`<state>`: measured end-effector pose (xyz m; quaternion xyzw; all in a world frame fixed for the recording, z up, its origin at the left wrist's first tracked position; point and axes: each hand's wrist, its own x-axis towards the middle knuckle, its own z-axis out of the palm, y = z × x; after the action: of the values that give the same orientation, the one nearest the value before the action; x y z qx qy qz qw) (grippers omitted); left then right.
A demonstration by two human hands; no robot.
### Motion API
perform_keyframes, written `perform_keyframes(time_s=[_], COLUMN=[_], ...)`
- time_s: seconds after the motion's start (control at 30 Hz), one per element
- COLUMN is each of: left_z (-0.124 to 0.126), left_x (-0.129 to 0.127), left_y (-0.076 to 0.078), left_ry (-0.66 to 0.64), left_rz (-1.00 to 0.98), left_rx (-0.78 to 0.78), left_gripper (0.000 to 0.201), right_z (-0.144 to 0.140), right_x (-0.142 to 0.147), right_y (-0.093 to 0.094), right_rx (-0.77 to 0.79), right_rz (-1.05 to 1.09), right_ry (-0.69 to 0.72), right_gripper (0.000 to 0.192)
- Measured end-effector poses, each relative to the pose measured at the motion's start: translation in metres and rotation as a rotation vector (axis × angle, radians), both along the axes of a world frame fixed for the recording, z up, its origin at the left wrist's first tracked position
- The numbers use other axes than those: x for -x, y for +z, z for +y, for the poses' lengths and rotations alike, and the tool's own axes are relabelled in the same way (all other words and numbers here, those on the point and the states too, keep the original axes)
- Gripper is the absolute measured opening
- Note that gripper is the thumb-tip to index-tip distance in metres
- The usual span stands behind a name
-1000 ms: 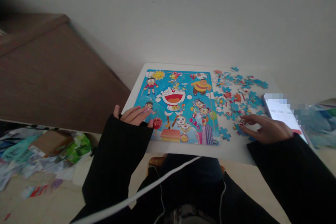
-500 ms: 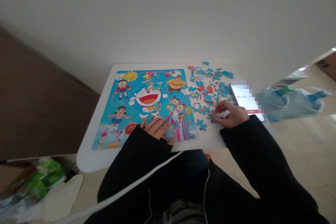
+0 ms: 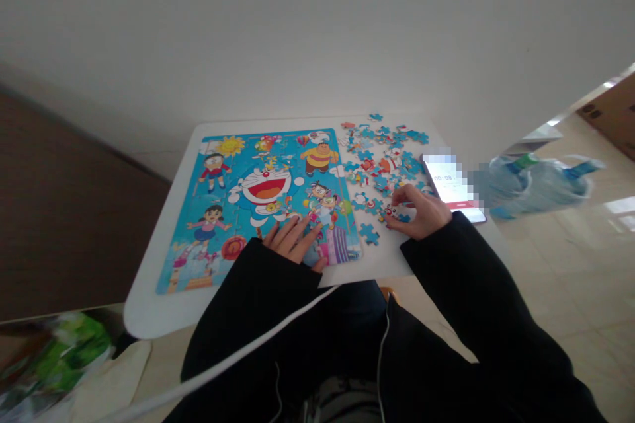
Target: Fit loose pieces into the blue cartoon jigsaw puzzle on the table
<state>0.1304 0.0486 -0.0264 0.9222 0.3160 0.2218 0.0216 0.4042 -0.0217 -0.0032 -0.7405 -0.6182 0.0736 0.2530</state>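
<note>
My left hand (image 3: 292, 238) lies flat on the lower part of a blue cartoon jigsaw board (image 3: 248, 165), fingers stretched out over the picture. Just right of the board, my right hand (image 3: 421, 211) has its thumb and index finger at either side of a small jigsaw piece (image 3: 391, 211) with white and red on it. This piece is low among the loose pieces and partly covered by the fingers. More loose jigsaw pieces (image 3: 389, 165), mostly blue, spread beyond that hand. One blue piece (image 3: 369, 233) lies apart, near the board's lower right edge.
A phone (image 3: 451, 182) showing a timer lies at the right edge of the white table (image 3: 143, 297). Large clear water bottles (image 3: 540, 185) stand on the floor to the right. A white cable (image 3: 258, 344) crosses in front of my body. A wall rises behind the table.
The view has turned a little, so the table and both hands appear shifted left. My left hand stays flat on the board, and my right fingers remain at the same small piece.
</note>
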Motion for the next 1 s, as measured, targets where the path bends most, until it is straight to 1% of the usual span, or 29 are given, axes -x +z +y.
perform_keyframes(time_s=[0.1, 0.27, 0.5, 0.57, 0.63, 0.7, 0.8, 0.9, 1.0], left_z=[-0.001, -0.003, -0.007, -0.007, -0.007, -0.007, -0.007, -0.007, -0.008], left_x=[-0.003, -0.008, -0.018, -0.02, -0.021, -0.021, -0.02, -0.02, -0.02], left_y=[0.002, 0.002, -0.001, -0.002, -0.003, -0.004, -0.004, -0.003, -0.002], left_ry=[0.005, 0.018, 0.067, 0.072, 0.074, 0.078, 0.084, 0.087, 0.086], left_rz=[0.039, 0.092, 0.085, 0.076, 0.069, 0.066, 0.064, 0.06, 0.061], left_rx=[0.033, 0.075, 0.078, 0.069, 0.064, 0.063, 0.058, 0.059, 0.069], left_gripper=[0.042, 0.044, 0.044, 0.044, 0.044, 0.044, 0.043, 0.043, 0.043], right_z=[0.001, 0.004, 0.009, 0.012, 0.019, 0.027, 0.039, 0.043, 0.041], right_x=[-0.001, 0.002, 0.001, 0.0, 0.0, 0.0, -0.001, -0.004, -0.007], right_y=[-0.001, 0.001, 0.005, 0.005, 0.005, 0.005, 0.006, 0.008, 0.011], right_rx=[-0.016, -0.029, -0.101, -0.115, -0.115, -0.095, -0.014, 0.064, 0.102], right_rz=[0.046, 0.188, 0.176, 0.186, 0.196, 0.199, 0.201, 0.147, -0.007], right_ry=[0.039, 0.014, -0.048, -0.019, 0.045, 0.117, 0.205, 0.232, 0.209], right_gripper=[0.024, 0.027, 0.022, 0.02, 0.019, 0.019, 0.023, 0.032, 0.04])
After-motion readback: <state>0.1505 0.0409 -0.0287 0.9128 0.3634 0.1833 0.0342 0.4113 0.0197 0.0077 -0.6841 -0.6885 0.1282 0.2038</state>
